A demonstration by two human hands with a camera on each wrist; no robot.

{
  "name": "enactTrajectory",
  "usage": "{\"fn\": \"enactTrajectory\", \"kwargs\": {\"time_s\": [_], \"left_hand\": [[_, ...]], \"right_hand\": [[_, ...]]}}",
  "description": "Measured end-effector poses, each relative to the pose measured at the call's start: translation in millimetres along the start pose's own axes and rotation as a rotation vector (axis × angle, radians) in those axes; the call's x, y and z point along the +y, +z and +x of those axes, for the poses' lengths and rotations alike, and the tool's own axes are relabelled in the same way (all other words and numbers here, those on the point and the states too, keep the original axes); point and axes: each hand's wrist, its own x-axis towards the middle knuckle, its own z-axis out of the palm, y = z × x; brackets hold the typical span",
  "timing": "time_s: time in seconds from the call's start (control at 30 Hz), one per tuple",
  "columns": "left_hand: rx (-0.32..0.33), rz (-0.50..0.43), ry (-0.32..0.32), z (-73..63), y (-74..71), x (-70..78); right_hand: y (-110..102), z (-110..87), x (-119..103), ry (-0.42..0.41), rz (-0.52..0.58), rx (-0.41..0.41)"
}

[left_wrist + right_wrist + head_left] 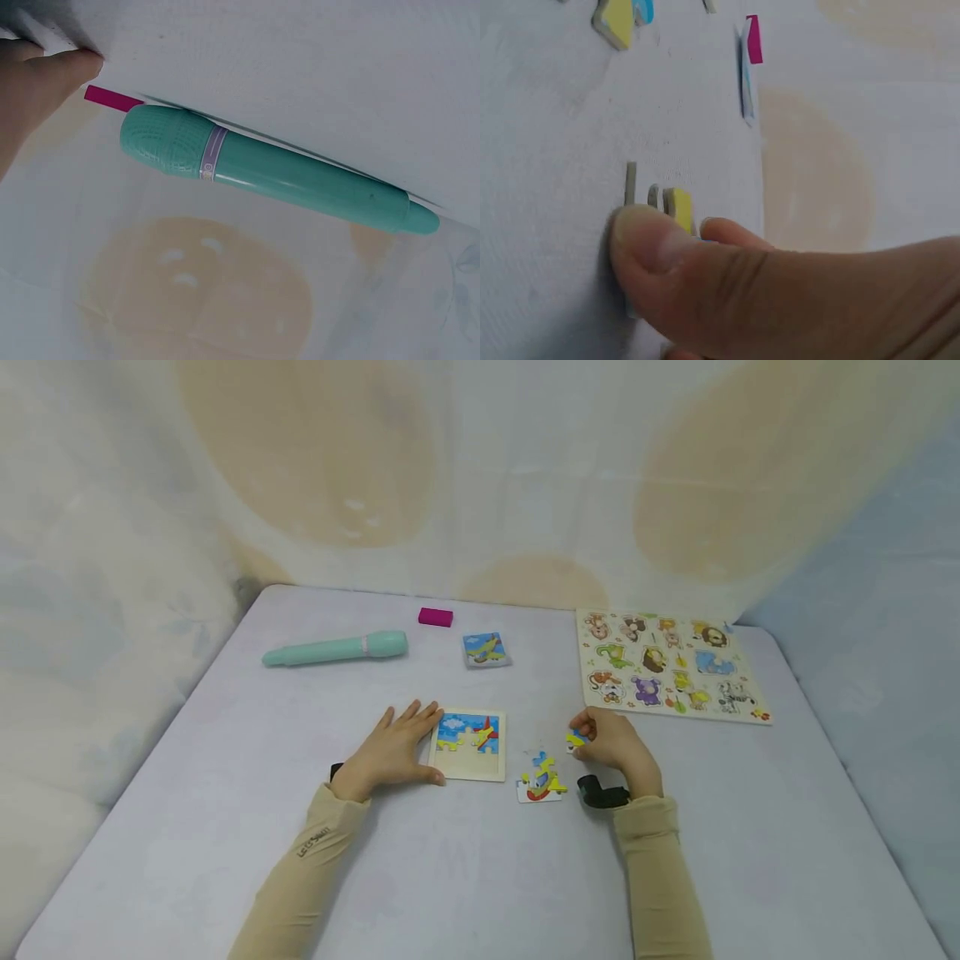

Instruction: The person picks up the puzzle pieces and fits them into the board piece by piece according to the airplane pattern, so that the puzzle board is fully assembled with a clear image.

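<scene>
My left hand (397, 749) lies flat with spread fingers against the left edge of a small wooden puzzle board (468, 768). Blue, yellow and red pieces fill the board's upper part; its lower part shows bare wood. Right of the board, several loose puzzle pieces (542, 782) lie clustered together. Beyond these, my right hand (617, 747) pinches a blue, yellow and white puzzle piece (575, 740) low over the table. In the right wrist view, the thumb covers much of what is held, with a yellow part (681, 208) showing past it; whether several pieces are there I cannot tell.
A mint-green toy microphone (333, 649) lies at the back left, near a magenta block (435, 617). A small wrapped picture puzzle (486, 649) sits behind the board. At the back right is a large animal puzzle board (626, 681). Curtains hang behind the table (450, 877).
</scene>
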Motion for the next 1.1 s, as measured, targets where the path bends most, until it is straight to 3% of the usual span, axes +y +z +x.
{"fn": "enactTrajectory", "kwargs": {"time_s": [0.2, 0.53, 1.1], "left_hand": [[0.001, -0.006, -0.003, -0.7, 0.4, 0.4], [-0.003, 0.007, -0.009, -0.2, 0.6, 0.4], [0.0, 0.02, -0.007, -1.3, -0.5, 1.0]], "right_hand": [[1.7, 3.1, 0.9, -0.035, 0.077, 0.025], [11.5, 5.0, -12.4, -0.117, 0.162, 0.184], [34.4, 4.4, -42.5, -0.217, 0.367, 0.085]]}}
